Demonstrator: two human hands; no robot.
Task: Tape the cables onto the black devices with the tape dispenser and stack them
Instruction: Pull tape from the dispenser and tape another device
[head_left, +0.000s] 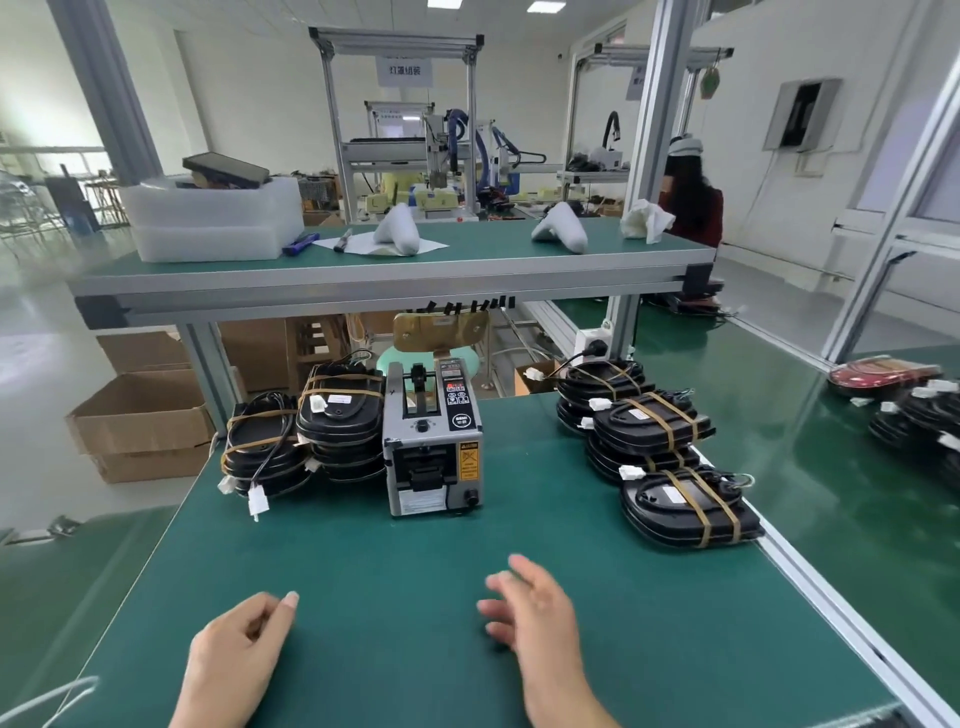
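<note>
A grey tape dispenser (434, 444) stands on the green table (395, 597), straight ahead. Left of it sit two stacks of black devices (301, 436) with cables and white connectors, wrapped in tan tape. On the right, more taped black devices (688, 506) lie in overlapping stacks along the table edge. My left hand (241, 657) hovers near the front of the table with fingers loosely curled, holding nothing. My right hand (535, 608) is blurred, fingers spread and relaxed, also holding nothing. Both hands are well short of the dispenser.
An upper shelf (395, 270) overhangs the back of the table, carrying white foam trays (213, 218) and wrapped parts. Cardboard boxes (140, 421) stand on the floor at left. More devices (914, 410) lie on the neighbouring table at right. A person sits at the far right.
</note>
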